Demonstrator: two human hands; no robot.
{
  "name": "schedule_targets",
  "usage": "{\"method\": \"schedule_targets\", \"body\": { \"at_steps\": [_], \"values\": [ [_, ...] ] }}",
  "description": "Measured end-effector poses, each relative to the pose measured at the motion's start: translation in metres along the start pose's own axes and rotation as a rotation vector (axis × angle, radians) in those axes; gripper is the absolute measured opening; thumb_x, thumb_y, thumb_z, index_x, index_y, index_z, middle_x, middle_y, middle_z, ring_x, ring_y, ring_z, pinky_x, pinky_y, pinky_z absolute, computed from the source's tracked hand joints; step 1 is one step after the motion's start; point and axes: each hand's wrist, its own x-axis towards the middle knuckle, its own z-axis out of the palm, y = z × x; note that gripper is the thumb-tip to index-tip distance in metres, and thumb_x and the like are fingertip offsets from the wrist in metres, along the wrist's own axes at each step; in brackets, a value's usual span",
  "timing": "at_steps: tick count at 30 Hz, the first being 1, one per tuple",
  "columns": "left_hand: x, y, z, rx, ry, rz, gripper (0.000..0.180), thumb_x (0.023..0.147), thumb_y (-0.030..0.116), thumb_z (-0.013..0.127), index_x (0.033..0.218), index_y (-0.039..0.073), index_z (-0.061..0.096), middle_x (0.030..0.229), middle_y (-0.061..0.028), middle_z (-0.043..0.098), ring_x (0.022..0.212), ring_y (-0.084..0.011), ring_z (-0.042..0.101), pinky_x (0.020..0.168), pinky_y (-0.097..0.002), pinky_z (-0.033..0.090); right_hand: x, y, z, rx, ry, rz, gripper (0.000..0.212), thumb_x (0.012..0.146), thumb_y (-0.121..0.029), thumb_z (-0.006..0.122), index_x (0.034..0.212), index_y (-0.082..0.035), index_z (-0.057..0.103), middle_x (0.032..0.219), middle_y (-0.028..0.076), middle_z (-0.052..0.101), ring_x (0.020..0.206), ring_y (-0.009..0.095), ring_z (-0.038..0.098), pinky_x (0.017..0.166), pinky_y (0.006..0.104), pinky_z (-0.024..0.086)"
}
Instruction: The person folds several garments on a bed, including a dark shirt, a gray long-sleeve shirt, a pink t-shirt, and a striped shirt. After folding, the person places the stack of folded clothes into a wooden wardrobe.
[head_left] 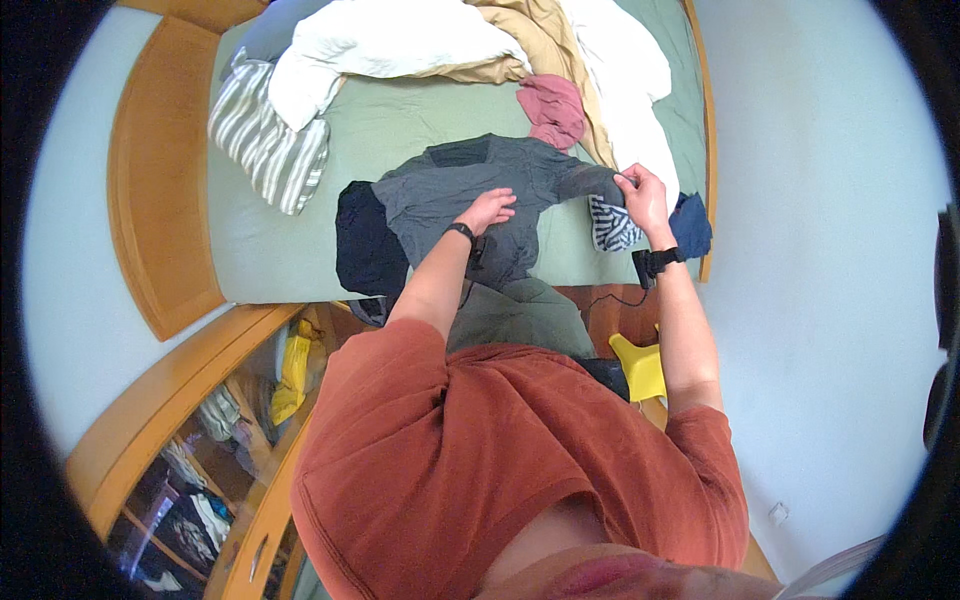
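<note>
A dark grey long-sleeved shirt (515, 165) lies spread on the bed near its front edge, its neck opening toward the far side. My left hand (488, 210) rests on the body of the shirt with the fingers stretched out. At the right, my right hand (645, 195) pinches the end of one sleeve between thumb and fingers. Under that hand sits a bundled blue-and-white striped cloth (613, 228), and a navy cloth (692, 225) lies to its right. A black garment (362, 240) shows beside the shirt's left side, partly covered by it.
The bed's green sheet (390, 115) carries a crumpled white duvet (400, 40), a tan blanket (560, 45), a pink cloth (555, 108) and a striped pillow (268, 140). A wooden headboard (160, 160) stands left. A glass-fronted cabinet (200, 465) and a yellow stool (643, 370) are nearer me.
</note>
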Motion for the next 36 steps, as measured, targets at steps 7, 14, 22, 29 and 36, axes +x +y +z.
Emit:
{"method": "schedule_targets", "body": {
  "at_steps": [7, 14, 22, 29, 36],
  "values": [
    [-0.100, -0.058, -0.089, -0.106, 0.213, 0.043, 0.042, 0.104, 0.025, 0.063, 0.143, 0.009, 0.060, 0.124, -0.0041, 0.071, 0.098, -0.0149, 0.070, 0.083, -0.0283, 0.057, -0.007, -0.026, 0.021, -0.249, 0.249, -0.606, 0.006, 0.090, -0.011, 0.076, 0.090, -0.006, 0.073, 0.101, 0.014, 0.070, 0.095, 0.037, 0.063, 0.092, 0.0462, 0.050],
    [-0.208, -0.132, -0.167, -0.510, 0.613, 0.128, 0.036, 0.106, 0.023, 0.056, 0.139, 0.010, 0.063, 0.122, -0.0080, 0.073, 0.096, -0.0182, 0.072, 0.081, -0.0311, 0.060, -0.006, -0.022, 0.024, -0.066, 0.224, -0.384, 0.011, 0.104, -0.014, 0.061, 0.104, -0.004, 0.062, 0.088, 0.024, 0.068, 0.084, 0.045, 0.067, 0.075, 0.0517, 0.052],
    [-0.276, -0.198, -0.179, -0.562, 0.663, 0.183, 0.045, 0.108, 0.032, 0.055, 0.147, 0.010, 0.056, 0.137, -0.0092, 0.066, 0.116, -0.0219, 0.068, 0.097, -0.0341, 0.057, 0.022, -0.026, 0.001, -0.282, -0.153, -0.347, 0.032, 0.092, -0.026, 0.080, 0.100, 0.000, 0.064, 0.086, 0.029, 0.069, 0.082, 0.046, 0.070, 0.072, 0.0514, 0.054],
    [-0.297, -0.272, -0.180, -0.611, 0.787, 0.054, 0.043, 0.109, 0.031, 0.054, 0.147, 0.011, 0.058, 0.136, -0.0091, 0.069, 0.107, -0.0192, 0.071, 0.083, -0.0314, 0.060, 0.027, -0.027, -0.021, -0.168, -0.605, -0.079, 0.013, 0.085, -0.007, 0.075, 0.096, 0.001, 0.073, 0.083, 0.005, 0.072, 0.078, 0.015, 0.065, 0.076, 0.0339, 0.053],
    [-0.295, -0.282, -0.175, -0.670, 0.726, 0.112, 0.038, 0.107, 0.031, 0.057, 0.141, 0.013, 0.062, 0.128, -0.0074, 0.071, 0.099, -0.0177, 0.071, 0.081, -0.0307, 0.059, 0.010, -0.006, -0.039, -0.231, -0.285, -0.129, 0.014, 0.088, -0.014, 0.077, 0.092, -0.001, 0.075, 0.078, 0.008, 0.072, 0.072, 0.015, 0.065, 0.071, 0.0355, 0.054]
  ]
}}
